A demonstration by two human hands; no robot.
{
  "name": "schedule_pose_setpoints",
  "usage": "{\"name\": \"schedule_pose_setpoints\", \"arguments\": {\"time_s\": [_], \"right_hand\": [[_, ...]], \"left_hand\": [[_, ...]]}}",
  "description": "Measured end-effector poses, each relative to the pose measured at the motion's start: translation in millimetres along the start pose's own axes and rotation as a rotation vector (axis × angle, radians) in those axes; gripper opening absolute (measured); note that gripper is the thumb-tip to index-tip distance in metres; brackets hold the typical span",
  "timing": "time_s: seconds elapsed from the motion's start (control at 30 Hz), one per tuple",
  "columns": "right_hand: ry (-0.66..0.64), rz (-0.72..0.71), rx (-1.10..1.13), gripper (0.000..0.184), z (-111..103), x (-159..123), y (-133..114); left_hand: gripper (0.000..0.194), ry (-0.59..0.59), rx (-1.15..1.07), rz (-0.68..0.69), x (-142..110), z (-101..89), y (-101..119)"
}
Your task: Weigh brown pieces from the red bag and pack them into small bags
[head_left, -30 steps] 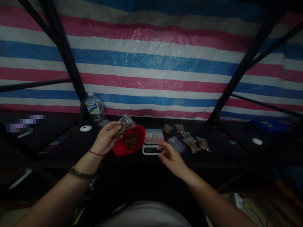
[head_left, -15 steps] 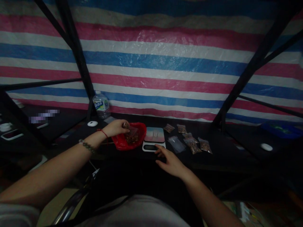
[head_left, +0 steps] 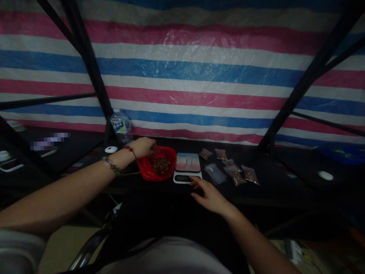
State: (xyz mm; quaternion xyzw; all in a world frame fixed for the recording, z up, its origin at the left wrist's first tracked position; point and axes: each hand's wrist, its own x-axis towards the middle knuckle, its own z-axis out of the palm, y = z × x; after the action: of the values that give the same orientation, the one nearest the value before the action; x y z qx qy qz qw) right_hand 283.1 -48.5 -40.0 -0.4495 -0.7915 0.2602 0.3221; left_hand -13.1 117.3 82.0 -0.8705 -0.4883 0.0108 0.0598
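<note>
My left hand (head_left: 145,147) is at the back left rim of a red plastic bag (head_left: 148,176), which lies open like a bowl. Its fingers curl downward, and whatever they hold is hidden. Small brown pieces (head_left: 161,166) lie in the red bag. Just to the right stands a white kitchen scale (head_left: 186,163) with a dark display and a bare, shiny weighing plate. My right hand (head_left: 209,194) is open, its fingers stretched toward the scale's front beside the display. A clear flat zip bag (head_left: 216,173) lies right of the scale.
Several filled zip bags (head_left: 235,176) lie farther right on the black table. A plastic bottle (head_left: 121,127) and a white oval object (head_left: 111,149) stand at the back left. Black metal posts (head_left: 95,74) flank the space, with a striped plastic sheet (head_left: 188,76) behind.
My left hand has moved back from over the red bag toward its rear edge. The filled clear bag seen under its fingers no longer shows. My right hand stays by the scale.
</note>
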Motion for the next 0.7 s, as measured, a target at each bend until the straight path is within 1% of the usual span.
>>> {"name": "schedule_pose_setpoints", "arguments": {"time_s": [0.1,0.17,0.23,0.33,0.43,0.5,0.6,0.7], "right_hand": [[-0.005,-0.007,-0.011,0.060,1,0,1],[-0.008,-0.011,-0.016,0.059,1,-1,2],[-0.010,-0.013,-0.017,0.058,1,-1,2],[-0.010,-0.020,-0.016,0.055,0,-1,2],[-0.007,-0.026,-0.026,0.052,-1,-1,2],[-0.006,-0.023,-0.028,0.051,-2,0,2],[-0.005,-0.015,-0.012,0.050,-3,0,1],[-0.014,-0.001,-0.003,0.049,-3,1,0]], "left_hand": [[0.024,0.003,0.078,-0.012,-1,-2.7,5],[0.029,0.037,0.073,-0.049,-1,-3.6,8],[0.029,0.031,0.060,-0.062,0,-3.3,9],[0.026,-0.026,0.052,-0.048,1,-0.9,9],[0.026,0.002,0.047,-0.039,3,0.6,8],[0.027,-0.004,0.044,-0.003,3,-0.3,6],[0.029,-0.028,0.057,0.025,3,-4.8,4],[0.033,-0.016,0.082,0.017,2,-10.9,1]]}}
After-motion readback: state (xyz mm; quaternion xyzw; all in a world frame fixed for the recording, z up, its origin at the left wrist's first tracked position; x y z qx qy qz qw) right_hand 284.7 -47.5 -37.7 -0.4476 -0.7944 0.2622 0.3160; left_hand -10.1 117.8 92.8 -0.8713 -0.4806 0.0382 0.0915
